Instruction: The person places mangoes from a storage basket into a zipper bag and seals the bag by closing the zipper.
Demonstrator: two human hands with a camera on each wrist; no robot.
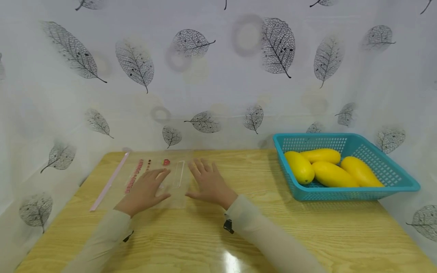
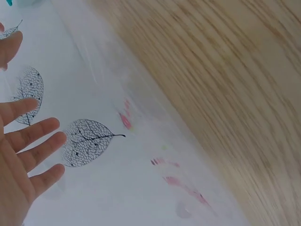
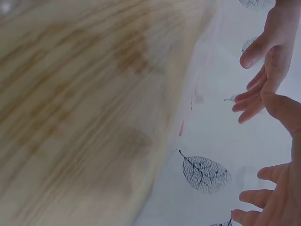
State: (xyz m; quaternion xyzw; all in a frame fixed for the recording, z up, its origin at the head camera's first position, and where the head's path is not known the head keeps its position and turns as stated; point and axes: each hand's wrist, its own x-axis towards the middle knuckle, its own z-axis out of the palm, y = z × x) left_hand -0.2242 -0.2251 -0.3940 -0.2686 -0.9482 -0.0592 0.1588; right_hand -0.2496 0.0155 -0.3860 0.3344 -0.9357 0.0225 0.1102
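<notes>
A clear plastic bag lies flat on the left part of the table, with red print and a pink strip along its left edge. Over the bag is my left hand, its fingers spread and pointing away from me. My right hand is just right of the bag with fingers also extended. Both palms face down, and neither hand holds anything. The left wrist view shows the left hand's straight fingers. In the right wrist view, the right hand is likewise spread.
A blue plastic basket stands at the right of the wooden table, holding several yellow oval melon-like fruits. Behind the table hangs a white sheet printed with dark leaves.
</notes>
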